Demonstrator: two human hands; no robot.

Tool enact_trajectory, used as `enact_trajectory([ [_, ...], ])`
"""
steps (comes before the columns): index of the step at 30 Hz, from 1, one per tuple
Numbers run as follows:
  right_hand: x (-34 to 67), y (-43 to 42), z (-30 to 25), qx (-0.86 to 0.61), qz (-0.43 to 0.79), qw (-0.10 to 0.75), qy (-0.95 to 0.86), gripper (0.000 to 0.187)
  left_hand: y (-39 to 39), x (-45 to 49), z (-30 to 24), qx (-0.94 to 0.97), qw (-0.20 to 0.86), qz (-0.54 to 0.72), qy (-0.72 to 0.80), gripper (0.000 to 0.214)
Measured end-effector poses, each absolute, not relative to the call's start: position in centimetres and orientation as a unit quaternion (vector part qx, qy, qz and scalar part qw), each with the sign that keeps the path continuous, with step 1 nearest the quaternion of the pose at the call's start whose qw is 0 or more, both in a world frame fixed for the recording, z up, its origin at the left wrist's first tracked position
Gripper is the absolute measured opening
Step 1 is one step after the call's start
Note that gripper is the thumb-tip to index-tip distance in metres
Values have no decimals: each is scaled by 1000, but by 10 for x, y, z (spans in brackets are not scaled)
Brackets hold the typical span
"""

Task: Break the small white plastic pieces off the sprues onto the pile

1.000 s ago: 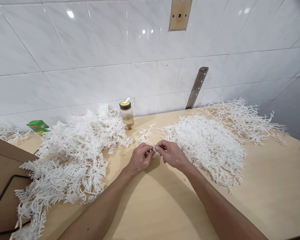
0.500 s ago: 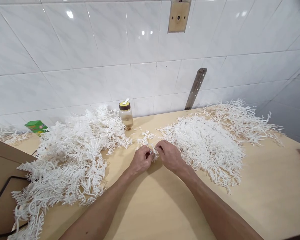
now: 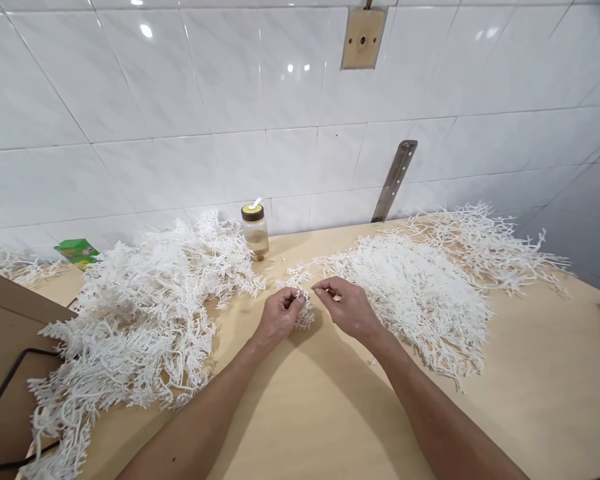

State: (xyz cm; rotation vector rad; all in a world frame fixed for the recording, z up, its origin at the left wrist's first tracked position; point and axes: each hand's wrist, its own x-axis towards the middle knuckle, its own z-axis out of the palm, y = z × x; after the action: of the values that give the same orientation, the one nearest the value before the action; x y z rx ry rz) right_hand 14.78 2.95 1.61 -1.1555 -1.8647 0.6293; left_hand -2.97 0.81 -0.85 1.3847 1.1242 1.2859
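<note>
A small white branching sprig [image 3: 306,316] is pinched between the thumb and fingers of my left hand [image 3: 279,315], with its twigs hanging down on the right side of the fingers. My right hand [image 3: 347,305] is just to the right, apart from the sprig. Its thumb and fingertips come together in a pinch; anything between them is too small to make out. Behind both hands, small loose white bits [image 3: 299,273] lie on the tabletop. A thick heap of white branching pieces [image 3: 420,297] spreads close beside my right hand.
A larger tangled white heap [image 3: 145,313] covers the table's left side. Sparser white branches [image 3: 485,247] lie at the back right. A lidded jar [image 3: 257,239], a green box [image 3: 77,251], a brown cardboard panel [image 3: 20,360] and a metal bracket [image 3: 395,180] stand around the wooden table [image 3: 330,427].
My right hand has moved slightly right, away from my left hand, opening a gap between them. The left hand keeps its hold on the sprig. The view has shifted a little.
</note>
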Motion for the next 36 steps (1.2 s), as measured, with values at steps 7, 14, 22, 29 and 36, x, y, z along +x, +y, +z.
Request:
enact_trajectory([
  [7, 139, 25, 17, -470, 378, 380, -701, 24, 5, -25, -4, 548, 487, 515, 444, 36],
  [14, 145, 25, 19, -437, 439, 382, -686, 23, 4, -23, -3, 555, 477, 509, 453, 33],
  [22, 144, 28, 13, -435, 465, 362, -681, 27, 7, -24, -14, 575, 457, 506, 452, 30],
  [29, 143, 28, 8, -483, 319, 362, -731, 20, 4, -25, -10, 613, 378, 476, 505, 29],
  [36, 141, 46, -11, -497, 81, 369, -781, 19, 5, -27, -9, 646, 344, 433, 526, 20],
])
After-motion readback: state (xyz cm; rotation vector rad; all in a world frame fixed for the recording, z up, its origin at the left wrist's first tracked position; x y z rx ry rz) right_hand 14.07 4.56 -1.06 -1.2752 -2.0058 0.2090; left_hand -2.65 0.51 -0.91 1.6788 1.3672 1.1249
